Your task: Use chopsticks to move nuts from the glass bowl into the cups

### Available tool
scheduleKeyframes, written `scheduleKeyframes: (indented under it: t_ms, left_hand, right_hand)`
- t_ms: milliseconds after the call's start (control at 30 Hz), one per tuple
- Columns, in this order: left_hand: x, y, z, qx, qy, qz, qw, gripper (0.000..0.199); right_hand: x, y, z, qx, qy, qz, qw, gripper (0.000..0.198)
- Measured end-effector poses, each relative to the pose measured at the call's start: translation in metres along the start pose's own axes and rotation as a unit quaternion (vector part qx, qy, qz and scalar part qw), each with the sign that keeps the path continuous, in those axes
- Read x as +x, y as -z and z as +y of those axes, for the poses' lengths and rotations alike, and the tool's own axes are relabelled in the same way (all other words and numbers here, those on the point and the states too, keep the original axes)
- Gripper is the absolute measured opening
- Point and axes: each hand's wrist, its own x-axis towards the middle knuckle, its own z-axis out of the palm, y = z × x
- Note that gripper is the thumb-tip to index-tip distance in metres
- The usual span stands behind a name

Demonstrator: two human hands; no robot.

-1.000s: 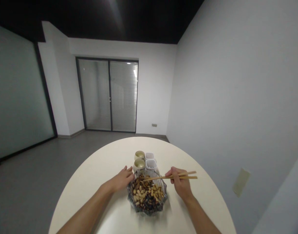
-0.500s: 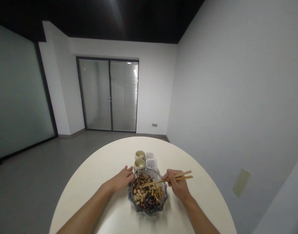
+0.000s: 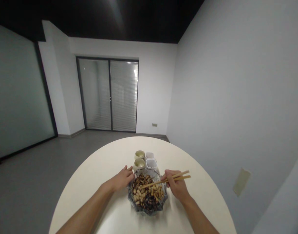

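A scalloped glass bowl (image 3: pixel 149 213) stands near me, filled with mixed nuts and seeds: pale peanuts (image 3: pixel 138 194), dark striped seeds (image 3: pixel 142 179) and black pieces (image 3: pixel 150 202). My right hand (image 3: pixel 176 184) is closed around a pair of wooden chopsticks (image 3: pixel 184 175) at the bowl's right rim. Their tips reach into the heap, between the striped seeds and the peanuts; whether they pinch a piece is too small to tell. My left hand (image 3: pixel 123 178) rests at the bowl's left rim, fingers stretched out and touching the glass.
Just behind the bowl stand two pale green cups (image 3: pixel 139 163) in a column, beside two small white containers (image 3: pixel 151 164). Dark bits lie in the nearer white one. All sit on a round cream table (image 3: pixel 100 162). A white wall (image 3: pixel 236 97) rises to the right.
My right hand and the chopsticks have shifted slightly left, the tips still in the heap. My left hand stays at the bowl's rim.
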Motion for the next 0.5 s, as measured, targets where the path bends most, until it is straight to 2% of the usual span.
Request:
scheduleKeyframes:
  t_ms: [167,500]
  left_hand:
    - [-0.002,0.000,-0.001,0.016,-0.005,-0.011,1.000,0.053]
    - [0.002,-0.008,-0.011,-0.012,-0.001,0.005,1.000,0.052]
  right_hand:
    - [-0.001,0.000,-0.001,0.000,-0.009,0.010,1.000,0.056]
    - [0.004,0.006,-0.005,-0.019,0.034,0.051,0.998,0.054]
